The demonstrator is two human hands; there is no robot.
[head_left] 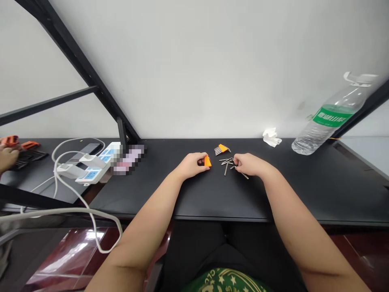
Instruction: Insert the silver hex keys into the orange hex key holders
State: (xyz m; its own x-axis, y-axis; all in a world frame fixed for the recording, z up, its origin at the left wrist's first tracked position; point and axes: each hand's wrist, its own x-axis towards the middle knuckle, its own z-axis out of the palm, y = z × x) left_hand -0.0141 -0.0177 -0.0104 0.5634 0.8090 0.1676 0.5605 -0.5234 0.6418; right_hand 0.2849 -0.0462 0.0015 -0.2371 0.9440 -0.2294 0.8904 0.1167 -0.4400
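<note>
My left hand [194,165] is closed around an orange hex key holder [207,161], gripping it between thumb and fingers just above the black table. Beside it, my right hand [247,164] pinches at a small pile of loose metal hex keys [226,163]; its fingertips are together on a hex key, partly hidden by the hand. One long key [244,176] pokes out below that hand. Behind the pile lies a second orange holder [223,148] with several hex keys fitted in it.
At the left a white power strip [100,164] carries plugs and looping white cables [82,198]. A pixelated phone-like item [129,160] lies beside it. Crumpled tissue [271,137] and a large water bottle [331,115] stand right. Another person's hand [7,158] shows far left.
</note>
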